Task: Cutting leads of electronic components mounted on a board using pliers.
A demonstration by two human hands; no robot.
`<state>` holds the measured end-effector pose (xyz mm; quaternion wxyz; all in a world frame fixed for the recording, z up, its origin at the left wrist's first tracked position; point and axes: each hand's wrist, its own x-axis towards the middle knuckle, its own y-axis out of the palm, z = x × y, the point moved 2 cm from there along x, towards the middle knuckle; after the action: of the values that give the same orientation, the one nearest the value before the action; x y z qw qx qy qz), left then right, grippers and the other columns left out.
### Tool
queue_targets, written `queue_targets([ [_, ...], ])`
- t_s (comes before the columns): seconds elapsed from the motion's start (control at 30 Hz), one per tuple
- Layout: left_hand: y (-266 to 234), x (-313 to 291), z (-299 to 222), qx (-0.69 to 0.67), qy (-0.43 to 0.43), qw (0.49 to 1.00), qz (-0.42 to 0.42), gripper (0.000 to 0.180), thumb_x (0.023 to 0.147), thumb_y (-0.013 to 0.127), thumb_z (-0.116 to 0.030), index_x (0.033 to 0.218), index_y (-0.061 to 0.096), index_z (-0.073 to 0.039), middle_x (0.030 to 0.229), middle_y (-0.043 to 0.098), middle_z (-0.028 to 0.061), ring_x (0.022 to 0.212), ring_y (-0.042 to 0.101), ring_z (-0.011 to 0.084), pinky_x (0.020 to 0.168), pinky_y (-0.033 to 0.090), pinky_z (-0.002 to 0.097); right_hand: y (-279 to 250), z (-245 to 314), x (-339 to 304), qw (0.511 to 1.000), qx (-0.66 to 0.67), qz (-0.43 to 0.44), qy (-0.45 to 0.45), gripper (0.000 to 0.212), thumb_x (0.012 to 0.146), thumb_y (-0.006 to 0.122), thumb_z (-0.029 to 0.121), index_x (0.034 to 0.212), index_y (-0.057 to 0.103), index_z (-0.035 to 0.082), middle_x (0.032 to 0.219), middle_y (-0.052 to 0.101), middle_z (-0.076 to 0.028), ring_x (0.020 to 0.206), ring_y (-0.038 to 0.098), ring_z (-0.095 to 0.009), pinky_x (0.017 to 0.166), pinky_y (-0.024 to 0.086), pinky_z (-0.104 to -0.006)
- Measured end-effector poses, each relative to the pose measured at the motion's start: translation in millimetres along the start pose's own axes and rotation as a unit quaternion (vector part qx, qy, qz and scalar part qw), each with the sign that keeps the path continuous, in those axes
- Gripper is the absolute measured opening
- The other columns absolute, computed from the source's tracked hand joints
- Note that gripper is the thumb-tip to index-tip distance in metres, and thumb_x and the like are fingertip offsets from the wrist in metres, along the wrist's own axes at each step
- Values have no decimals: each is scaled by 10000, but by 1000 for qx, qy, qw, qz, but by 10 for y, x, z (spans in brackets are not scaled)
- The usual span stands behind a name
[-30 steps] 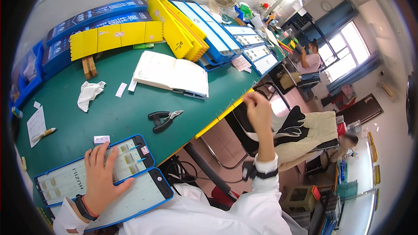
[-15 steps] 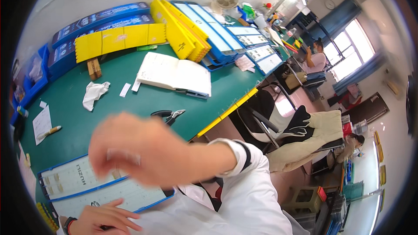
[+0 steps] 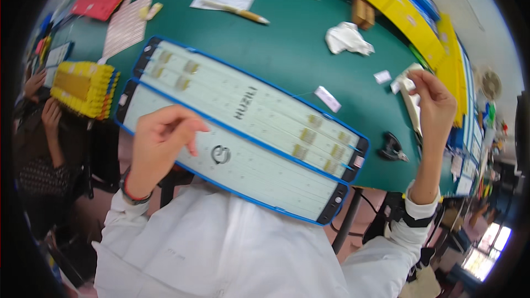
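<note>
A long blue-rimmed case (image 3: 265, 179) lies opened flat at the table's near edge, with two pale panels. Small tan wound bundles (image 3: 190, 67) sit in groups near both ends of its far panel. My left hand (image 3: 165, 138) hovers over the near panel's left part, fingers loosely bent and tips apart, seemingly with nothing in them. Raised to the right, beyond the case, my right hand (image 3: 436, 96) has thumb and fingertips pinched together. What it pinches, if anything, is too fine to make out. A small white-and-purple label (image 3: 328, 99) lies by the case's far edge.
Black-handled pliers (image 3: 392, 148), crumpled white tissue (image 3: 349, 38), a pen (image 3: 237, 11) on paper and a notebook (image 3: 411, 102) lie on the green table (image 3: 298, 0). Yellow boards (image 3: 395, 5) stand at the back right. A co-worker's hands (image 3: 49, 113) are beside stacked yellow boards (image 3: 85, 88) at left.
The view has swung left, bringing the whole case into sight. My right hand has moved from close in front of the camera out to the right. My left hand remains over the case.
</note>
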<state>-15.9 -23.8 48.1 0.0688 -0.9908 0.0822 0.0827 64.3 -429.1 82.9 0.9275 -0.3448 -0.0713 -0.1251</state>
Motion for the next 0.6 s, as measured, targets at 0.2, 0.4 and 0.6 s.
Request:
queue_targets([
  [0.2,335,47,5,10,-4,995,95,138,894,655,-140,868,693,-10,646,619,40,545,551,82,498,416,235,637,871,-600,967,-109,134,-190,524,761,507,-178,1237,605,20,1169,644,-193,866,676,-260,667,536,-286],
  [0.4,546,30,-76,2,58,985,161,126,848,707,-143,884,700,-22,759,674,74,608,625,121,547,466,227,873,1365,-1009,920,18,367,-134,407,681,709,-143,1056,682,12,874,690,-128,723,658,-197,616,502,-265],
  [0.6,22,204,-136,49,61,997,5,163,870,679,-161,897,691,-1,839,685,94,772,646,179,718,497,273,834,1141,-586,920,6,306,-246,230,675,706,-124,862,686,7,804,663,-107,674,613,-200,570,469,-246],
])
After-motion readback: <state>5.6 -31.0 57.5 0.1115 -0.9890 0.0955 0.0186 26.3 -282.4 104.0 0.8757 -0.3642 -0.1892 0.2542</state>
